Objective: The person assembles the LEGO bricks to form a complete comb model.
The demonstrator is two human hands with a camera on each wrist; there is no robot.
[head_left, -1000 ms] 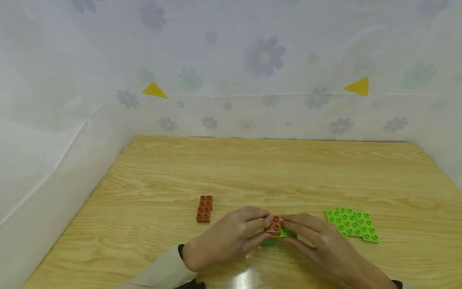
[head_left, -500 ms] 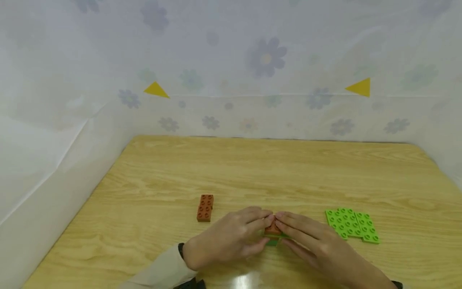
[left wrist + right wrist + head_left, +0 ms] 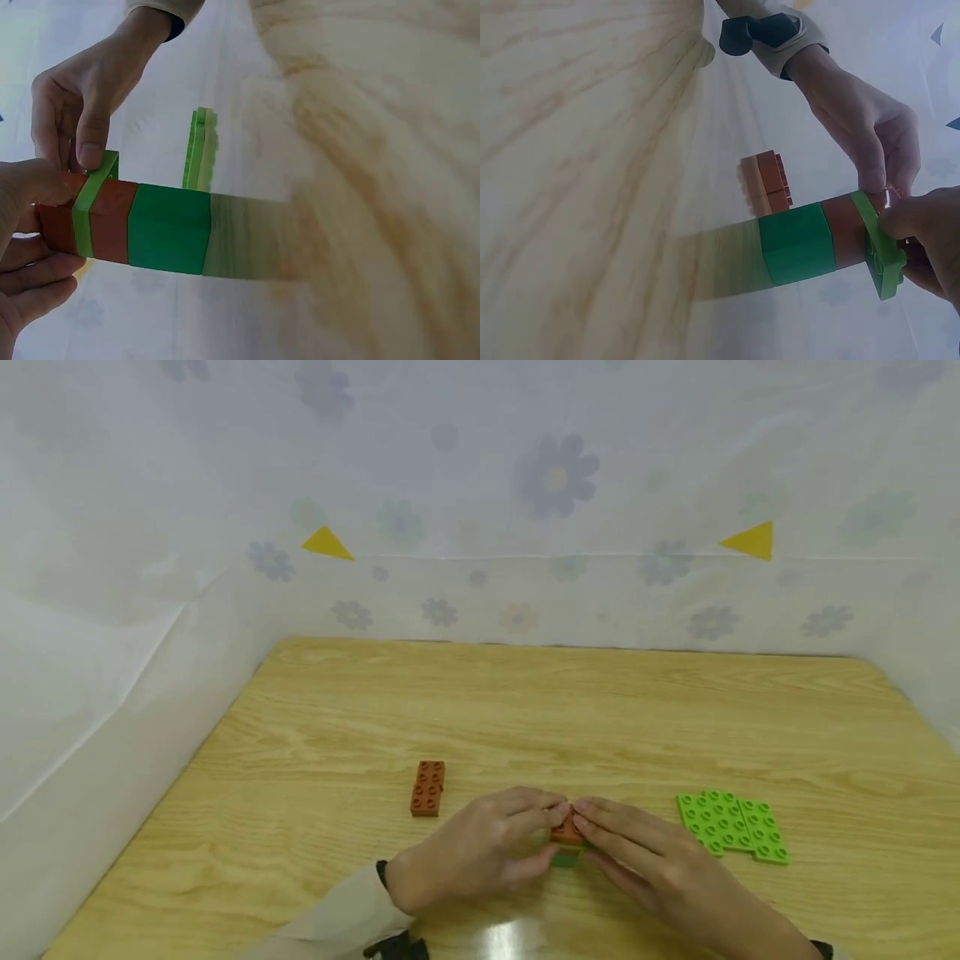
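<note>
One stack (image 3: 116,223), two loose brown bricks (image 3: 427,789) and two yellow triangles (image 3: 753,541) show.

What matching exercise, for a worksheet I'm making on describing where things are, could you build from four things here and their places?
Things:
1. dark green block
2. loose brown blocks
3. loose light green plates
4. yellow triangles

Places:
A. on the tabletop, on the right hand's side
B. on the flower-patterned backdrop
C. at the foot of the stack between the hands
D. on the tabletop, on the left hand's side

Right pairs: 1-C, 2-D, 3-A, 4-B
</note>
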